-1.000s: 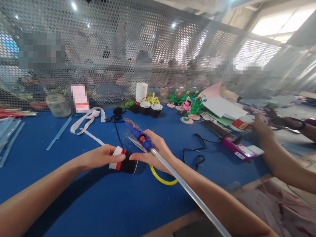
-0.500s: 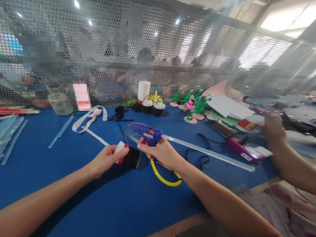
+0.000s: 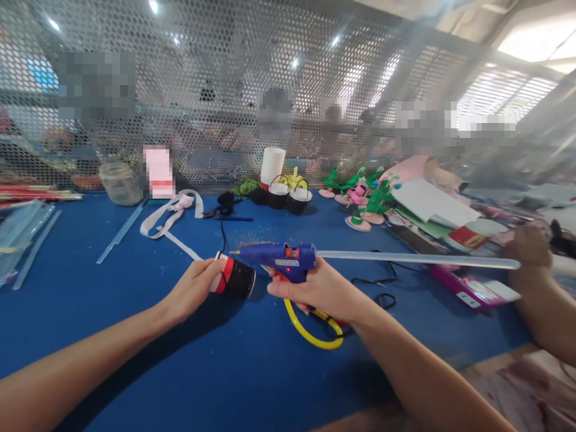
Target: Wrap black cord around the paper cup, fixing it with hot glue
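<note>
My left hand (image 3: 193,285) is closed round a small cup (image 3: 236,278) lying on its side in the air, black with a red band and white near my fingers. A thin black cord rises from the cup. My right hand (image 3: 317,288) grips a blue glue gun (image 3: 279,254) with a small red light. The gun's nozzle points left, close to the cup's upper side; whether it touches I cannot tell. A long clear glue stick (image 3: 414,258) juts from its back. Under the same hand are scissors with yellow handles (image 3: 310,341), partly hidden.
White ribbon (image 3: 153,225), black-wrapped cups with handles (image 3: 299,201) and a stack of white cups (image 3: 272,166) stand toward the mesh screen. Green craft flowers (image 3: 378,198) and papers (image 3: 432,201) lie right, near another person's hand (image 3: 528,246). Glue sticks (image 3: 27,240) lie left.
My right hand has levelled the glue gun and its nozzle has come down to the cup. The cup has turned slightly in my left hand. The view has shifted a little left.
</note>
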Tool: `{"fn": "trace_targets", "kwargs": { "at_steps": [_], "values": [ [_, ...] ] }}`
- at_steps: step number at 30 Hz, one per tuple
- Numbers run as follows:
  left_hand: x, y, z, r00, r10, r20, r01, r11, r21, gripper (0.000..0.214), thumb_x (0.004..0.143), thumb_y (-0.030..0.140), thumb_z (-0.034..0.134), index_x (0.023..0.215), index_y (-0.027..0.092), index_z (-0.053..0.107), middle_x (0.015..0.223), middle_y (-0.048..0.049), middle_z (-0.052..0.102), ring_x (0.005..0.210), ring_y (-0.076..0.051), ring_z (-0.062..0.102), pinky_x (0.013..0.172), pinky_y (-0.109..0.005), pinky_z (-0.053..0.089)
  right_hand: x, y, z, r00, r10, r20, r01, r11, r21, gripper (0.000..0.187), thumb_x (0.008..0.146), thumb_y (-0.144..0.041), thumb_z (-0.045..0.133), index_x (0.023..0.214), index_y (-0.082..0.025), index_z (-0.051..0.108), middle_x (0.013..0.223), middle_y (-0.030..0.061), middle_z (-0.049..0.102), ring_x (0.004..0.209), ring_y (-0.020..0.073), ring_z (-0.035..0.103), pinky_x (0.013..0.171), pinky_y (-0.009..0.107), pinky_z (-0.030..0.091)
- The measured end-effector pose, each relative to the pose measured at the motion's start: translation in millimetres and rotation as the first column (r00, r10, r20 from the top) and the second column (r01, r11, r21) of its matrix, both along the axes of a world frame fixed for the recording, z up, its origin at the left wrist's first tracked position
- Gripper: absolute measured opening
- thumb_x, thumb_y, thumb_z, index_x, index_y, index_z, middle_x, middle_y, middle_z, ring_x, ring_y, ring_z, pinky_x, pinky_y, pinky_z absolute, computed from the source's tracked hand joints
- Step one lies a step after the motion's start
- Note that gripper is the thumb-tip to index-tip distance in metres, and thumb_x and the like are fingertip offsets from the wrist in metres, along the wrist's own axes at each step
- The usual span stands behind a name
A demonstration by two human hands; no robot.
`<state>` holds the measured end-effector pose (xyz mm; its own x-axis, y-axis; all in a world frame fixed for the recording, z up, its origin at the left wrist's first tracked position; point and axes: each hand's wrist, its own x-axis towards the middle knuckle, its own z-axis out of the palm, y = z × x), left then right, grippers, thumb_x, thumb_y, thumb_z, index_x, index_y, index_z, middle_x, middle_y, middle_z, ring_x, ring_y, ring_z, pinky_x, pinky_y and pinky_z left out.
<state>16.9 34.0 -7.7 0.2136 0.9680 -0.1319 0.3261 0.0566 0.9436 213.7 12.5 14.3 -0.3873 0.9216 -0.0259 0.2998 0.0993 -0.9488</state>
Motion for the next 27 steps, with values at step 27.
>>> {"fn": "trace_targets", "kwargs": {
  "at_steps": [27],
  "values": [
    [-0.9, 4.0, 5.0, 0.970, 0.009, -0.242, 0.003, 0.999, 0.049, 0.035, 0.073, 0.045, 0.027, 0.053, 0.018, 0.036, 0.050, 0.0050, 0.028, 0.046, -0.010, 0.026, 0.045, -0.023, 0.020, -4.5, -9.2, -8.2, 0.923, -0.152, 0.353, 0.033, 0.946, 0.321, 0.019, 0.069, -0.034, 0.049, 0.065, -0.016, 0.055, 0.057, -0.0019, 0.050, 0.050, 0.0094, 0.042, 0.046, 0.020, 0.037]
  ]
}}
